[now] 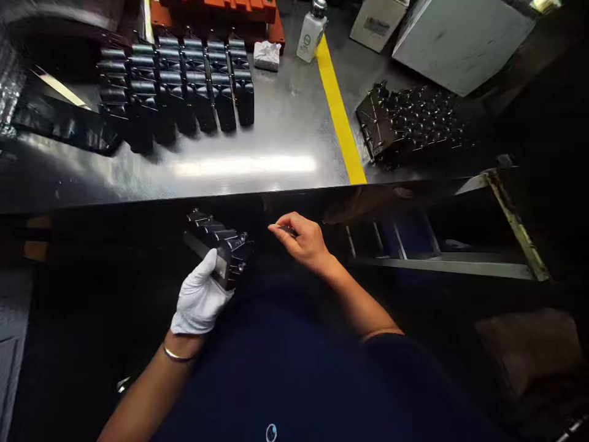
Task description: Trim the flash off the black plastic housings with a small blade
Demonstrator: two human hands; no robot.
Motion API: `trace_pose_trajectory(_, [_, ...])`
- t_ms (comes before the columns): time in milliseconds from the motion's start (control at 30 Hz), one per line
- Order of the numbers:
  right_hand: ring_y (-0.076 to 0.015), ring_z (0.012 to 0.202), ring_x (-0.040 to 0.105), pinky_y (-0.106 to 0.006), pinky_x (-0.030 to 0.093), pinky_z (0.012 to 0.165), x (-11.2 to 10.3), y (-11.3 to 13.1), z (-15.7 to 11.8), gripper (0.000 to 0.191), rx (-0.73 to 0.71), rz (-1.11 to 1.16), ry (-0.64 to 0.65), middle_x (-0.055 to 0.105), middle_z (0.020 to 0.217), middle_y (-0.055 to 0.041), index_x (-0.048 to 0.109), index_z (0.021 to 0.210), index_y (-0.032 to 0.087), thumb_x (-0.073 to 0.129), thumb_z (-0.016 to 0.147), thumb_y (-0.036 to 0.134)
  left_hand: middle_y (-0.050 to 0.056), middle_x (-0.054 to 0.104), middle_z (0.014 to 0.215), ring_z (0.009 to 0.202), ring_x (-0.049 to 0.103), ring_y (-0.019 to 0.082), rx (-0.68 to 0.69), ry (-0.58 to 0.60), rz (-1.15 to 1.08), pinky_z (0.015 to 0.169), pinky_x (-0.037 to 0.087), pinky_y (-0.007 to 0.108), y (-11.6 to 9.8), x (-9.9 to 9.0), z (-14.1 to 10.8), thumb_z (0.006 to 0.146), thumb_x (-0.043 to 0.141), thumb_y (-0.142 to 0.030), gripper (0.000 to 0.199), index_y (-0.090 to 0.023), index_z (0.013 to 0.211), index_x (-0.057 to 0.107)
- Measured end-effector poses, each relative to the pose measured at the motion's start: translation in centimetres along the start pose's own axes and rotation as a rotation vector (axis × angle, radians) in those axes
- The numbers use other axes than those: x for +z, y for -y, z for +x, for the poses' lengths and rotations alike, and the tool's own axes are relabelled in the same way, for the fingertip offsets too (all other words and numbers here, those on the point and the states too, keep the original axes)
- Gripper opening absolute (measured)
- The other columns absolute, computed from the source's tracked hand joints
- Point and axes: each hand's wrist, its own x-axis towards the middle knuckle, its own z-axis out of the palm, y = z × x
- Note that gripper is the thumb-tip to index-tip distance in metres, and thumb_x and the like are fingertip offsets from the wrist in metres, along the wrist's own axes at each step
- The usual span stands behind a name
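My left hand [200, 301], in a white glove, is wrapped round a black ribbed moulded part [221, 245] with small pegs along its edge. The part is tilted and held in the air before the bench's front edge. To its right, apart from it, my bare right hand [301, 239] has thumb and index finger pinched together. Whatever lies in that pinch, if anything, is too small to make out. On the bench [285, 129], several similar black parts [184, 86] stand in a row at the back left.
A yellow tape strip [339, 110] crosses the bench. More dark pegged parts [414, 120] are stacked to its right. Behind stand a white bottle [311, 34], a crumpled white block [267, 56], orange trays [221, 9] and pale boxes [460, 40]. A metal frame [451, 265] sits below the edge.
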Motion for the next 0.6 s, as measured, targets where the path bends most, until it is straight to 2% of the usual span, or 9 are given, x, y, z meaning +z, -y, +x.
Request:
trace_pose_trajectory(67, [-0.0178, 0.082, 0.066, -0.026, 0.045, 0.071, -0.9, -0.9, 0.1, 0.027, -0.015, -0.036, -0.034, 0.071, 0.093, -0.0063, 0.063, 0.102, 0.019, 0.052, 0.099, 0.044, 0.001, 0.078, 0.073, 0.072, 0.076, 0.012, 0.064, 0.025, 0.119, 0.076, 0.060, 0.017, -0.2, -1.5, 0.1, 0.087, 0.052, -0.002, 0.031, -0.017, 0.073, 0.075])
trace_pose_trajectory(133, [-0.0171, 0.083, 0.065, -0.026, 0.046, 0.073, -1.5, -1.2, -0.1, 0.029, -0.140, 0.013, -0.034, 0.070, 0.092, -0.0072, 0.063, 0.099, 0.019, 0.043, 0.103, 0.040, 0.003, 0.080, 0.084, 0.077, 0.077, 0.017, 0.099, 0.066, 0.235, 0.078, 0.061, 0.022, -0.3, -2.7, 0.0, 0.078, 0.066, -0.002, 0.020, -0.018, 0.082, 0.078])
trace_pose_trajectory(233, [-0.0131, 0.077, 0.063, -0.023, 0.047, 0.071, -2.0, -0.4, -0.9, 0.038, -0.556, 0.265, 0.034, 0.068, 0.085, -0.0064, 0.061, 0.094, 0.017, 0.032, 0.106, 0.037, 0.006, 0.080, 0.097, 0.083, 0.077, 0.023, 0.098, 0.162, 0.409, 0.077, 0.063, 0.028, -0.6, -3.3, -0.3, 0.066, 0.078, -0.002, 0.032, -0.018, 0.093, 0.079])
trace_pose_trajectory(333, [-0.0100, 0.066, 0.059, -0.020, 0.044, 0.061, -2.0, 1.1, -1.6, 0.043, -0.841, 0.384, 0.143, 0.063, 0.073, -0.0027, 0.059, 0.086, 0.016, 0.036, 0.104, 0.049, 0.007, 0.080, 0.088, 0.074, 0.076, 0.020, 0.027, 0.198, 0.461, 0.066, 0.061, 0.022, -1.0, -3.0, -0.6, 0.068, 0.072, 0.003, 0.030, -0.015, 0.090, 0.079])
trace_pose_trajectory(467, [-0.0087, 0.054, 0.044, -0.023, 0.030, 0.050, -1.5, 2.1, -1.6, 0.056, -0.950, 0.264, 0.141, 0.049, 0.060, 0.0030, 0.049, 0.070, 0.019, 0.049, 0.089, 0.072, 0.006, 0.080, 0.082, 0.066, 0.074, 0.018, -0.051, 0.169, 0.446, 0.056, 0.057, 0.018, -1.3, -2.5, -0.7, 0.072, 0.067, 0.006, 0.029, -0.014, 0.089, 0.079])
trace_pose_trajectory(600, [-0.0074, 0.050, 0.035, -0.025, 0.023, 0.048, -1.0, 2.0, -1.2, 0.060, -0.991, 0.225, -0.006, 0.038, 0.055, 0.0047, 0.039, 0.060, 0.019, 0.045, 0.093, 0.069, 0.006, 0.080, 0.090, 0.080, 0.076, 0.024, -0.018, 0.204, 0.449, 0.067, 0.061, 0.024, -1.0, -2.7, -0.6, 0.074, 0.072, 0.000, 0.038, -0.020, 0.106, 0.077])
